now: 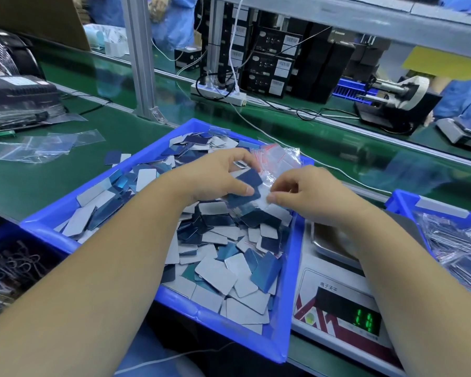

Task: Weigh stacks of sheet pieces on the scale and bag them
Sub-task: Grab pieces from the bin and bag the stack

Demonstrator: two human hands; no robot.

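A blue tray (223, 325) in the middle holds several loose blue and grey sheet pieces (215, 273). Above it my left hand (215, 175) grips a small stack of dark blue sheet pieces (249, 186). My right hand (307, 189) pinches the edge of a small clear bag (264, 183) right beside that stack. A pile of clear bags with red strips (278, 156) lies at the tray's far right corner. The scale (346, 303) stands to the right of the tray, partly under my right forearm, its green display lit.
A second blue bin (400, 202) with filled bags sits at the far right. Loose clear bags (38, 148) lie on the green belt at left. A dark bin of wire clips (14, 268) is at lower left. A power strip (218, 92) and cables lie behind.
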